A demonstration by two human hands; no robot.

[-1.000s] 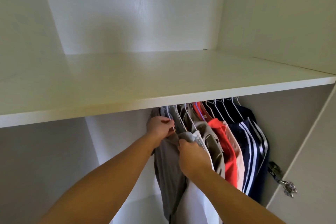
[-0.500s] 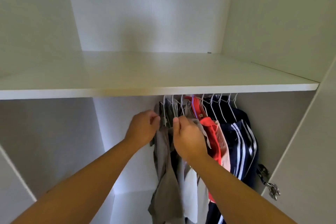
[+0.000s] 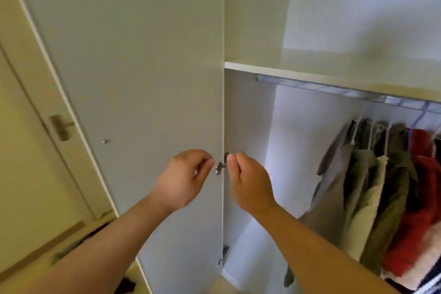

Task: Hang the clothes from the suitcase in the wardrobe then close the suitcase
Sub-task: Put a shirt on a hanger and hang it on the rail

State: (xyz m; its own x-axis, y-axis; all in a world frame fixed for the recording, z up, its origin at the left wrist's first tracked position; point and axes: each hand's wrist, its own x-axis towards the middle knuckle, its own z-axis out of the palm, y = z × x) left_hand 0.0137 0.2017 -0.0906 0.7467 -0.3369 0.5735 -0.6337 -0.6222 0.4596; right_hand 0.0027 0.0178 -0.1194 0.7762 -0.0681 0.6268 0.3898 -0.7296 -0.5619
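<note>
Wardrobe, open: two empty hands raised at door edge.
Left hand [image 3: 185,178] and right hand [image 3: 245,180] loosely curled, grasping nothing, flanking hinge [image 3: 220,167]; clothes [image 3: 372,188] hang on rail [image 3: 346,92], right end under shelf [image 3: 334,71].

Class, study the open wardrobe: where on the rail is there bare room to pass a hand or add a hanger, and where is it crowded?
Free: the rail between the wardrobe's left inner wall and the grey garment. Crowded: rightward, where the olive garments and the red garment hang packed together.
</note>
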